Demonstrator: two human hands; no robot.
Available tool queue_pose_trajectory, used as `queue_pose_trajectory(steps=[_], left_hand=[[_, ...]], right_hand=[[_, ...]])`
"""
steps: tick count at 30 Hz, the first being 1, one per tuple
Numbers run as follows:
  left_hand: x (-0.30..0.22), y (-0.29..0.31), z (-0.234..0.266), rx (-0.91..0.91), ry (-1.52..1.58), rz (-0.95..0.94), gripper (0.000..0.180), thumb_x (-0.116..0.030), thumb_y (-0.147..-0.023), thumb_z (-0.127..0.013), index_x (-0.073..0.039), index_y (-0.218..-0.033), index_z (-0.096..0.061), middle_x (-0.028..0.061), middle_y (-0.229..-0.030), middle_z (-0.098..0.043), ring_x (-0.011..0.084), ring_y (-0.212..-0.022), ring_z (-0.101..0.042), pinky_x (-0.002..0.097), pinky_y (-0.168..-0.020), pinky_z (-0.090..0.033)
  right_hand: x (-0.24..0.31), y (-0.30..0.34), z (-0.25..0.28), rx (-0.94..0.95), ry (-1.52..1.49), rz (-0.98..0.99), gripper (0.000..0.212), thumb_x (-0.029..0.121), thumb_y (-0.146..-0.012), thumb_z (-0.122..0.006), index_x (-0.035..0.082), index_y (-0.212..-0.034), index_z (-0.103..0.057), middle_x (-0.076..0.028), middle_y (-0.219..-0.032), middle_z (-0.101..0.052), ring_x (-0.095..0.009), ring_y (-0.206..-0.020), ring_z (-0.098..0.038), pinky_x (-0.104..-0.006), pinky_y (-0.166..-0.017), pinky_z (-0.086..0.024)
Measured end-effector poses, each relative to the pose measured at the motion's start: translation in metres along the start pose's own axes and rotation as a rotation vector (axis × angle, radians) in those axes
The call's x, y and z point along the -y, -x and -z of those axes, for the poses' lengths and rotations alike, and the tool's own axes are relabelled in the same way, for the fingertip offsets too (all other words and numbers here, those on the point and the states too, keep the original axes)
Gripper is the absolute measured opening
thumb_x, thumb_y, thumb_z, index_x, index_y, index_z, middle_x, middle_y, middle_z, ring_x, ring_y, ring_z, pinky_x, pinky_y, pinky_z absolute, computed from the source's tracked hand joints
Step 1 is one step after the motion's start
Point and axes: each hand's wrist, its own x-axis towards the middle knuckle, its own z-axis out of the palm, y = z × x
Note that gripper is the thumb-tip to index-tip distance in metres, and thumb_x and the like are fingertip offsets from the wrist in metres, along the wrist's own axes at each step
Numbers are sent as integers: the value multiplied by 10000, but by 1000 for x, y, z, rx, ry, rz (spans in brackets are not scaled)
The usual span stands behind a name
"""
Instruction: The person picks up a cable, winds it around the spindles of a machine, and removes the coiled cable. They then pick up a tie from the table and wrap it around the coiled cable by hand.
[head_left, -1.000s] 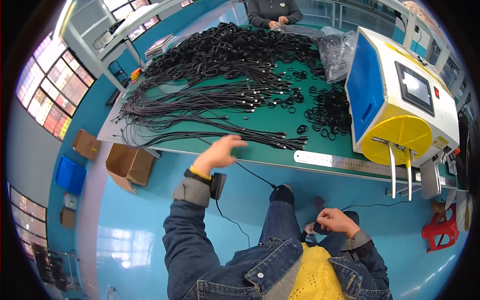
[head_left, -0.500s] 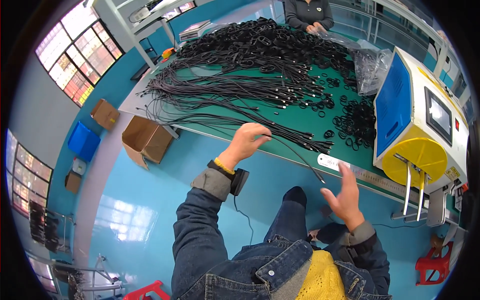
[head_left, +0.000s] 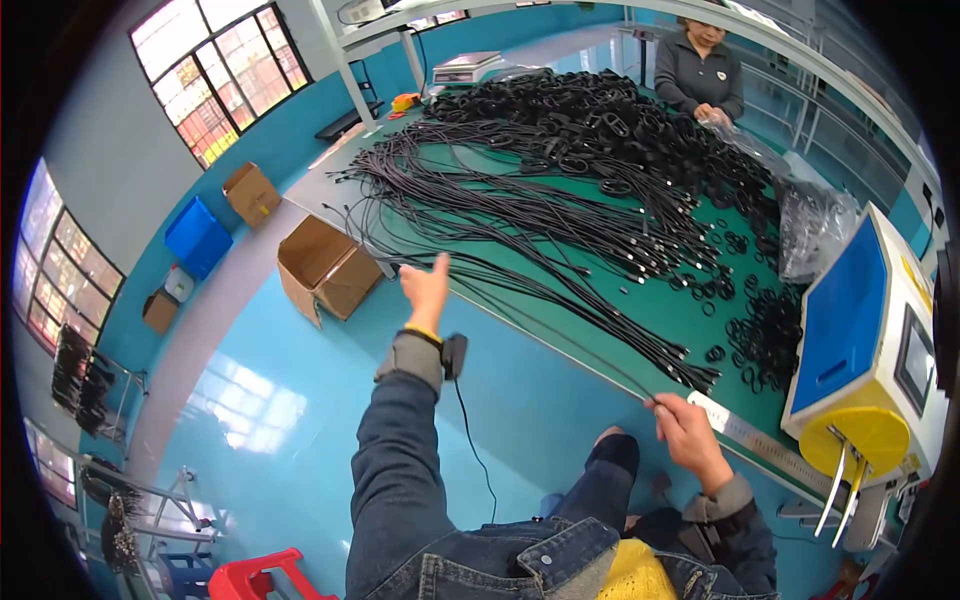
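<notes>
My right hand (head_left: 690, 438) is closed, pinching the end of a thin black cable (head_left: 612, 368) at the table's front edge. From there the cable stretches up and left along the edge toward the other cables. My left hand (head_left: 426, 292) reaches out near the left part of the bundle, thumb and fingers apart, with nothing visible gripped in it. Beside it, a loose group of black cables (head_left: 560, 292) lies on the green tabletop (head_left: 520, 325), metal-tipped plugs toward the right. A larger bundle of black cables (head_left: 520, 205) lies behind.
Black straps (head_left: 600, 115) are heaped at the back, small black rings (head_left: 765, 335) at the right. A steel ruler (head_left: 750, 437) lies along the front edge. A blue-white machine (head_left: 850, 310) with metal prongs stands right. Another person (head_left: 698, 75) works across the table. Cardboard box (head_left: 335, 268) at left.
My left hand has let go of the cable and moved left toward the bundle's far end. My right hand, open before, has closed on the cable's end. The view has shifted.
</notes>
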Motion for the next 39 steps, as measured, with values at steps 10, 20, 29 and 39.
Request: queue_pose_trajectory(steps=[10,20,29,39], left_hand=[[17,-94,-63,6,-205,149,638,-368,-800,-596,71,-1196,-358,249,-1268,-445,373,-1182,-440,436,-981,-350],[1,-131,-104,191,-361,-110,565,-290,-790,-571,54,-1206,-404,179,-1244,-474,315,-1224,-396,449,-1009,-307],[-13,-105,-68,55,-385,83,602,-336,-746,-636,99,-1117,-447,281,-1143,-479,397,-1141,-426,434,-956,-379],[-199,257,90,934,775,-1088,293,-7,-791,-551,-26,-1079,-599,114,-1107,-587,235,-980,-570,316,-822,-462]], right_hand=[[-4,19,34,285,-25,-214,190,119,-877,-519,-1,-966,-636,-37,-567,-528,-94,-522,-510,-258,-506,-411],[-224,258,174,662,508,-862,217,199,-827,-576,59,-947,-691,-67,-732,-645,-149,-704,-605,-291,-648,-488],[-166,314,148,542,882,-1086,245,328,-673,-696,112,-786,-721,-141,-842,-677,-264,-834,-645,-366,-754,-515],[21,179,71,177,917,120,86,83,-687,-558,87,-773,-566,-100,-736,-611,-296,-642,-584,-407,-530,-437]])
